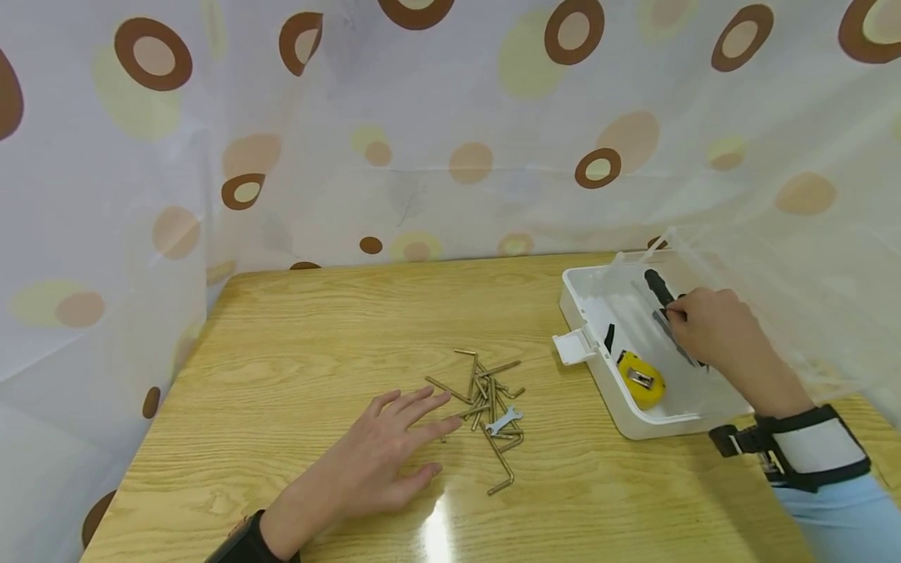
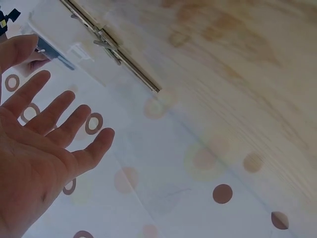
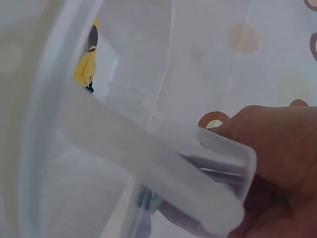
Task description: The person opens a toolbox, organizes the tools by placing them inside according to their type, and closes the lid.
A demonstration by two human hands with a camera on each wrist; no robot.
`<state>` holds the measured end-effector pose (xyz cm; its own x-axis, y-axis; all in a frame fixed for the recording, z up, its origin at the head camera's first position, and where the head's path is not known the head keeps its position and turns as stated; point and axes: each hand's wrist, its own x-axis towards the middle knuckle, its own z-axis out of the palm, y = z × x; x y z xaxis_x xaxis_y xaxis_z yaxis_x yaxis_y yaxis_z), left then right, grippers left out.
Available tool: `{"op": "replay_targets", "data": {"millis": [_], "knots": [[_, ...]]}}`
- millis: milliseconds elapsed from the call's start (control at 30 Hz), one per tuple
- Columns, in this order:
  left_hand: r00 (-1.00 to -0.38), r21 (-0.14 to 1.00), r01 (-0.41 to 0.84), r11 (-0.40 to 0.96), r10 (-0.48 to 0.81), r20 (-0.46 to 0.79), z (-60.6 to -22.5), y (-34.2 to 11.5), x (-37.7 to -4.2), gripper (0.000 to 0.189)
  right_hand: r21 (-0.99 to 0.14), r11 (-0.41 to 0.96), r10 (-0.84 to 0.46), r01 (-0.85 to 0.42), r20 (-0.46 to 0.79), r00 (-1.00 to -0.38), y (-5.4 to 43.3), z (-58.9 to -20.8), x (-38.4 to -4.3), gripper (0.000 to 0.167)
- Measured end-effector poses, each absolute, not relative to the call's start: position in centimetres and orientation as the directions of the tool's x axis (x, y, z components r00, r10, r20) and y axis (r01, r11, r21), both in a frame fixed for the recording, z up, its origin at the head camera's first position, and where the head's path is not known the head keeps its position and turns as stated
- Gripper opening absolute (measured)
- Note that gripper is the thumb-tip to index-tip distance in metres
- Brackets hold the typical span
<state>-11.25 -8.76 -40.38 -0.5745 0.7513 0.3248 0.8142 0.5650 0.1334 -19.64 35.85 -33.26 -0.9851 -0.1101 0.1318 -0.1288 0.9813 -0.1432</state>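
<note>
My left hand [image 1: 390, 450], fingers spread, hovers beside a pile of brass-coloured hex keys [image 1: 490, 395]. A small silver open-end wrench [image 1: 504, 421] lies on that pile. In the left wrist view the palm of the left hand [image 2: 39, 144] holds nothing. My right hand [image 1: 725, 332] reaches into a white toolbox [image 1: 622, 418], its fingers bent and fingertips beside a black-handled tool [image 1: 658, 287]. A slim grey tool [image 1: 673, 338] lies under the fingers. Whether they pinch anything is hidden; in the right wrist view, the clear lid partly covers the right hand [image 3: 277, 153].
A yellow tape measure [image 1: 640, 379] and a small black piece [image 1: 609, 338] lie inside the toolbox. Its transparent lid [image 1: 788, 297] stands raised at the right, above the forearm. A white latch [image 1: 573, 346] juts from the left side. Patterned cloth [image 1: 422, 117] walls the wooden table [image 1: 317, 336].
</note>
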Motion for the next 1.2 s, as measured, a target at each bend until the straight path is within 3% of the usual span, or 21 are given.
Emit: {"op": "replay_targets", "data": {"millis": [167, 267, 433, 533, 667, 867, 1033, 1200], "knots": [[-0.571, 0.124, 0.815, 0.566, 0.748, 0.337, -40.3, -8.7, -11.3, 0.054, -0.125, 0.979, -0.151, -0.161, 0.082, -0.985, 36.2, -33.2, -20.3, 0.019], [-0.576, 0.126, 0.812, 0.570, 0.748, 0.331, -40.2, -8.6, -11.3, 0.054, -0.134, 0.982, -0.124, -0.133, 0.074, -0.990, 36.2, -33.4, -20.4, 0.025], [-0.587, 0.118, 0.803, 0.584, 0.743, 0.320, -40.2, -8.7, -11.4, 0.056, -0.174, 0.978, -0.079, -0.114, 0.195, -0.978, 35.0, -33.9, -19.6, 0.037], [-0.590, 0.108, 0.799, 0.591, 0.739, 0.325, -40.2, -8.9, -11.5, 0.056, -0.157, 0.968, -0.147, -0.196, 0.277, -0.949, 32.9, -34.1, -18.7, 0.034], [-0.591, 0.096, 0.796, 0.597, 0.733, 0.337, -40.3, -9.2, -11.7, 0.055, -0.114, 0.917, -0.330, -0.383, 0.324, -0.887, 29.1, -34.3, -16.9, 0.029], [-0.598, 0.094, 0.789, 0.607, 0.724, 0.344, -40.1, -9.6, -11.8, 0.053, -0.108, 0.747, -0.614, -0.656, 0.266, -0.743, 23.7, -36.0, -14.3, 0.023], [-0.595, 0.099, 0.791, 0.604, 0.721, 0.355, -39.9, -9.7, -11.9, 0.052, -0.150, 0.654, -0.727, -0.741, 0.146, -0.671, 21.0, -38.0, -13.7, 0.026], [-0.609, 0.122, 0.784, 0.609, 0.716, 0.342, -39.8, -9.7, -11.8, 0.051, -0.171, 0.669, -0.728, -0.723, 0.045, -0.684, 20.3, -39.5, -13.4, 0.025]]}}
